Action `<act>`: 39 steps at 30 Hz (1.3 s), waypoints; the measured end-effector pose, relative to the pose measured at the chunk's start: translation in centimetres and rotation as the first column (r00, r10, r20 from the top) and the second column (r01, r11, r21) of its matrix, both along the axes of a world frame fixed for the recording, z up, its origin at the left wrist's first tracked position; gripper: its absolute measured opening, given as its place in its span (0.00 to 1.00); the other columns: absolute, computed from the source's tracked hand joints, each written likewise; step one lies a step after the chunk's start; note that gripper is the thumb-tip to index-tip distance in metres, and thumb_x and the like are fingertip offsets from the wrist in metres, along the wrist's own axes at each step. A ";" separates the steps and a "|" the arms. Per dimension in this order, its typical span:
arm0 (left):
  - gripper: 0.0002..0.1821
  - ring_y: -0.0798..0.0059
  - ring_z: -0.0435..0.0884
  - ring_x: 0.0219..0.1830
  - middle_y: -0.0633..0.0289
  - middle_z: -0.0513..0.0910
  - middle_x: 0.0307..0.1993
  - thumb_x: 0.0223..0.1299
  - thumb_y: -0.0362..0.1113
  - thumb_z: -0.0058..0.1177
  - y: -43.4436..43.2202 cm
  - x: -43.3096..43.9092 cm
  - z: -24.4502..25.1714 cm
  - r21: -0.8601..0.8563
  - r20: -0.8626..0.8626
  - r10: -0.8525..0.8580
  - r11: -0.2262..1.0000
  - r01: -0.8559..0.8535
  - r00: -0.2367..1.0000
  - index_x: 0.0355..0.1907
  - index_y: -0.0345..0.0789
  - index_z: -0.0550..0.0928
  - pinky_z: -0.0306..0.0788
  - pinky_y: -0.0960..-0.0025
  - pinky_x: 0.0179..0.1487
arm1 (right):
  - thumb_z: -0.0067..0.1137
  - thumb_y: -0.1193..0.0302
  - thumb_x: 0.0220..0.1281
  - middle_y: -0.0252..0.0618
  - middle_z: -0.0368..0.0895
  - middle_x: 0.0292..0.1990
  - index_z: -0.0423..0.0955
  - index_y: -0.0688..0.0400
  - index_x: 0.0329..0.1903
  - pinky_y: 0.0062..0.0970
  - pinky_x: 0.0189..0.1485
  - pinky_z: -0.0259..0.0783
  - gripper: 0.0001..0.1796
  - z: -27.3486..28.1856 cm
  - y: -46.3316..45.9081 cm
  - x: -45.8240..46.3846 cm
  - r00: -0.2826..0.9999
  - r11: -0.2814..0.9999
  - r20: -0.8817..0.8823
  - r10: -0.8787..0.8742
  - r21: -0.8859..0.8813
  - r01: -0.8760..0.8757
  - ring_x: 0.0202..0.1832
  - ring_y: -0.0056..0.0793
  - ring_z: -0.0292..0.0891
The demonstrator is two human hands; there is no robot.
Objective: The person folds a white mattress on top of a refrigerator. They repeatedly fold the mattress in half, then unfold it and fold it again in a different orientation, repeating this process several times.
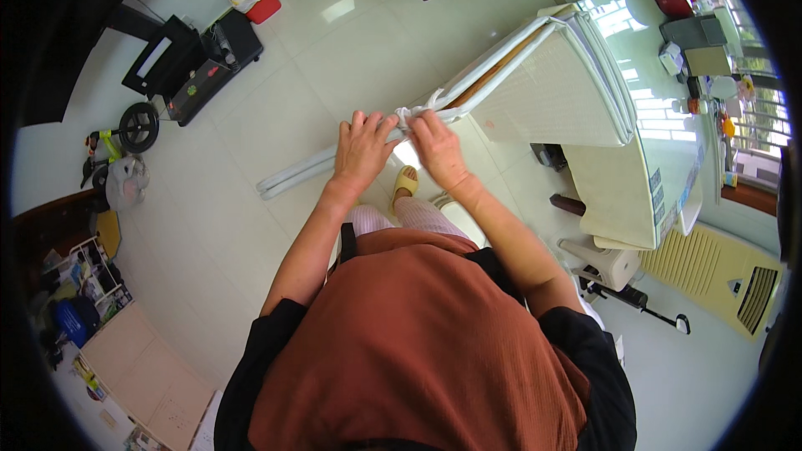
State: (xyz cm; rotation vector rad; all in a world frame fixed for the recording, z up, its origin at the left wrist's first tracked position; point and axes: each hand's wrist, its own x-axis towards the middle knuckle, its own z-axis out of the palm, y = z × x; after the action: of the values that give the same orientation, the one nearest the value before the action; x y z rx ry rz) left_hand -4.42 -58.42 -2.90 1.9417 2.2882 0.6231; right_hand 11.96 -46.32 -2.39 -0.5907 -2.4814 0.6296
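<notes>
Just ahead of my body, both hands meet at a knot of thin white material, cloth or plastic. My left hand pinches it from the left, and my right hand grips it from the right; the fingertips are partly hidden. The knot sits on the upper edge of a large flat, folded panel with white wrapped edges. A brown strip shows between two of its layers. To the right the panel rests against a table; its narrow white end reaches past my left hand.
At right stands a glass-topped table with several small items. A white plastic stool and an air conditioner are near it. Far left are a black low cabinet, a red bin and a child's bike. My yellow slipper is below.
</notes>
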 end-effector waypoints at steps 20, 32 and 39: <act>0.25 0.67 0.73 0.50 0.71 0.79 0.45 0.58 0.40 0.71 -0.7 2.1 0.1 -0.009 0.062 0.133 0.991 -0.133 0.989 0.58 0.48 0.79 0.65 0.59 0.49 | 0.58 0.79 0.55 0.45 0.72 0.42 0.78 0.61 0.45 0.40 0.48 0.77 0.13 1.3 5.4 3.3 0.982 0.935 0.150 -0.117 0.351 0.058 0.47 0.45 0.75; 0.26 0.67 0.73 0.49 0.71 0.79 0.41 0.56 0.42 0.73 -0.6 2.7 -0.4 0.047 0.036 0.155 0.986 -0.157 0.987 0.57 0.50 0.79 0.64 0.58 0.46 | 0.58 0.82 0.61 0.44 0.72 0.42 0.79 0.59 0.51 0.41 0.45 0.76 0.16 0.9 4.2 4.8 0.979 0.952 0.098 -0.181 0.266 0.150 0.44 0.46 0.75; 0.27 0.67 0.73 0.48 0.71 0.78 0.41 0.55 0.42 0.74 -0.6 2.3 -0.7 0.062 0.036 0.164 0.984 -0.166 0.986 0.57 0.50 0.79 0.64 0.57 0.46 | 0.57 0.80 0.59 0.45 0.72 0.40 0.78 0.61 0.51 0.41 0.45 0.78 0.16 -1.2 -0.8 1.9 0.979 0.977 0.130 0.157 0.126 -0.173 0.44 0.43 0.77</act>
State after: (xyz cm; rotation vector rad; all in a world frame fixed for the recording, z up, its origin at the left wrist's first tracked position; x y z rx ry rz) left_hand -2.09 -59.05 -3.57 1.7661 2.4573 0.7463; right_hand 13.85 -47.12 -3.59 -0.3820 -2.6803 0.4927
